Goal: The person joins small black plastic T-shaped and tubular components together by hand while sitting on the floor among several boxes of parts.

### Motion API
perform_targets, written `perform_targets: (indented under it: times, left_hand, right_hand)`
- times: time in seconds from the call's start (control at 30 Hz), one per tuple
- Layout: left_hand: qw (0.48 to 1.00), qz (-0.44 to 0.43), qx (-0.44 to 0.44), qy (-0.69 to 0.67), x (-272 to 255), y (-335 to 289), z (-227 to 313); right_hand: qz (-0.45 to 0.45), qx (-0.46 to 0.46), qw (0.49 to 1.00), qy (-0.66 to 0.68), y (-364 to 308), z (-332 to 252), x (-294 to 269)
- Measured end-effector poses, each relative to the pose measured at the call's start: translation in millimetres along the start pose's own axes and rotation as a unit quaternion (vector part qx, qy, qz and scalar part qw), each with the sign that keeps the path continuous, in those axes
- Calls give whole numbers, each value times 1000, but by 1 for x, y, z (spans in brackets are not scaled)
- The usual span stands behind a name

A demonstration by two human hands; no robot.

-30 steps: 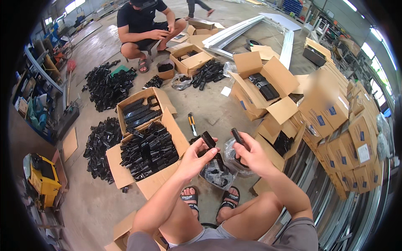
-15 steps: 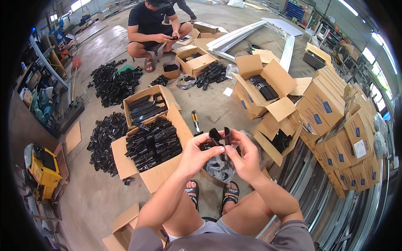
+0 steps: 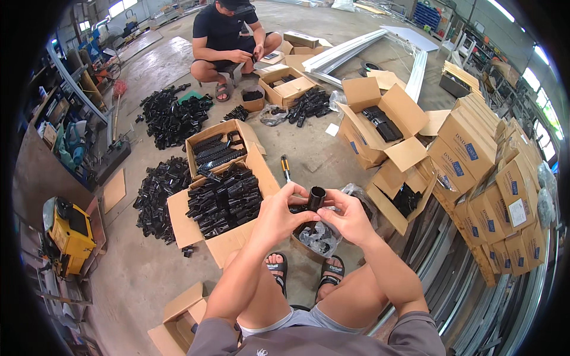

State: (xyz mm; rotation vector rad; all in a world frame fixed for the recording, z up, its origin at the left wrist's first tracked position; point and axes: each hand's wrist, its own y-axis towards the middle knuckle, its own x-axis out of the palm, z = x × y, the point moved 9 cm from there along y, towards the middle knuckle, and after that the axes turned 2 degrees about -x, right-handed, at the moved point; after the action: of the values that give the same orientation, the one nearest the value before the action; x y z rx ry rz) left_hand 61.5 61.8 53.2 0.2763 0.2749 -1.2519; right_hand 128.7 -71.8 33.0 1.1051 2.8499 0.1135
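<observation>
In front of my knees, both hands hold one black tube-shaped part (image 3: 317, 198), its round open end facing up. My left hand (image 3: 281, 212) pinches it from the left between thumb and fingers. The fingers of my right hand (image 3: 348, 217) press on it from the other side, the thumb tips almost meeting. Beneath the hands stands a small box with clear plastic bags (image 3: 320, 238), partly covered by them. To the left, an open carton (image 3: 273, 178) is filled with rows of similar black parts (image 3: 228, 204).
Loose black parts lie in heaps (image 3: 163, 199) at the left. A screwdriver-like tool with an orange handle (image 3: 285, 166) is on the floor. Open cartons (image 3: 386, 127) and stacked cartons (image 3: 466, 148) stand right, beside long metal profiles (image 3: 439, 279). A person (image 3: 228, 35) crouches at the back.
Two curved black pieces that were apart between my hands are now together as one tube. My hands have come closer to each other, and the view has shifted slightly.
</observation>
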Motion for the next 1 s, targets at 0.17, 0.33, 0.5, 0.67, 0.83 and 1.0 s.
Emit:
perform_targets:
  times: [0.17,0.33,0.5,0.67,0.83,1.0]
  left_hand:
    - [998,-21,10,59,11,9,-7]
    - [998,-30,47,9,20,22,-4]
    - [996,-77,34,-3,34,33,-13]
    - [990,-133,36,-41,49,40,-18]
    - [985,-142,-19,-98,61,42,-30]
    - [986,-140,-15,-89,66,41,-27]
  right_hand:
    - [-7,55,998,34,-1,12,-1]
    - [69,-71,988,-120,-3,-11,-13]
    - [46,-69,991,-110,-2,-8,-26]
    - [35,-48,993,-98,-7,-7,-34]
    - [60,-45,990,-122,-10,-9,-41]
    - [66,-52,986,-141,-11,-6,-46]
